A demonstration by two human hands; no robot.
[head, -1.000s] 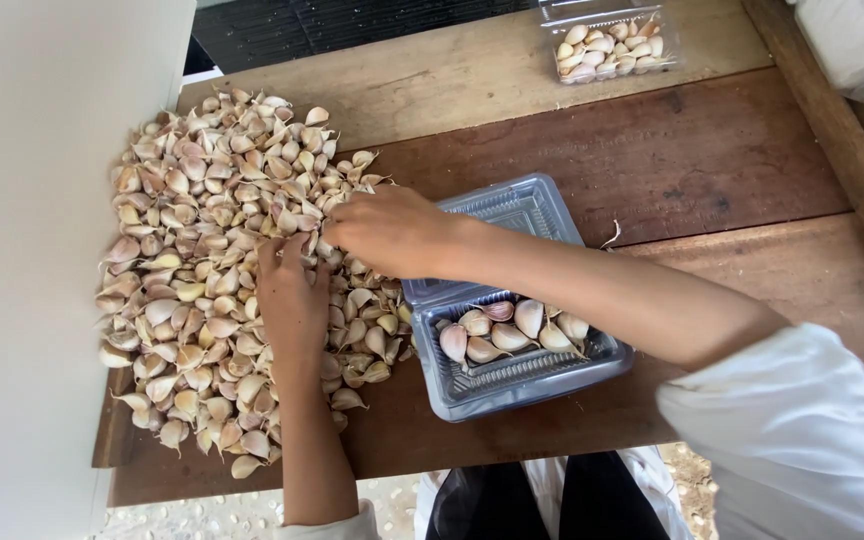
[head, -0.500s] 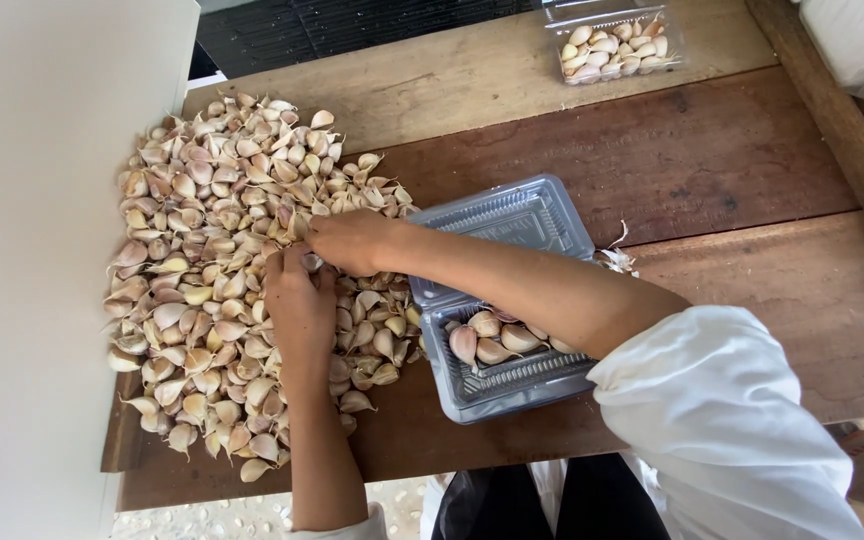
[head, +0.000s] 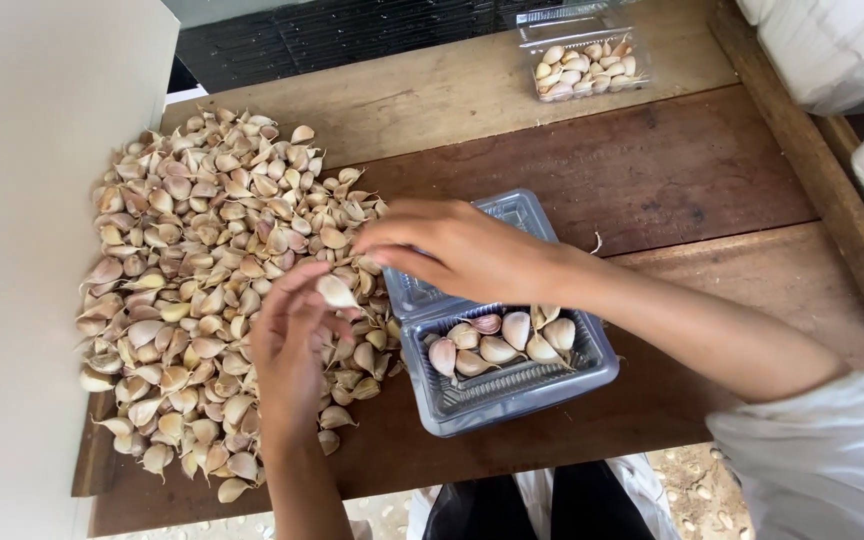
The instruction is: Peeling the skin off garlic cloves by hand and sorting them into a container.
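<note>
Garlic clove (head: pixel 336 291) pinched in left hand (head: pixel 292 345) fingertips, above big clove pile (head: pixel 207 290) on wooden table (head: pixel 652 190). Right hand (head: pixel 457 250) half curled over pile edge (holding anything? cannot tell). Clear open box (head: pixel 497 340) just right, few cloves inside. Shut clear box (head: pixel 584 55) far right, full.

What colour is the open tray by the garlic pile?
Translucent grey-blue tray, clearest in the head view.

There is one view only, worn on the person's head and looking steeply down, close over the wooden table (head: pixel 652 190). It faces away from the person's body toward the table's far edge. The near edge sits at the bottom, and the left side seems blocked by a pale board (head: pixel 22 250).
</note>
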